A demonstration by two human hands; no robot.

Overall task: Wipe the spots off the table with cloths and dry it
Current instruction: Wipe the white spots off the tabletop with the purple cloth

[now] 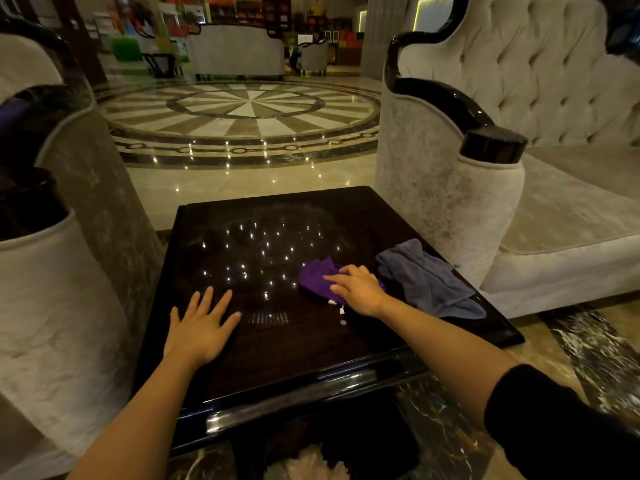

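Note:
A dark glossy square table (298, 344) fills the middle of the view. My right hand (360, 289) presses down on a purple cloth (317, 277) at the table's right middle. Small white spots (341, 311) lie just in front of that cloth, near my wrist. A grey-blue cloth (424, 275) lies crumpled by the right edge, untouched. My left hand (201, 323) rests flat on the left part of the tabletop, fingers spread, holding nothing.
A pale tufted sofa (554, 188) stands close on the right, its dark-capped arm (491, 147) beside the table. Another pale armchair (52, 271) hems in the left side. Polished marble floor (242, 116) stretches beyond. A bin with crumpled paper (308, 462) sits below the near edge.

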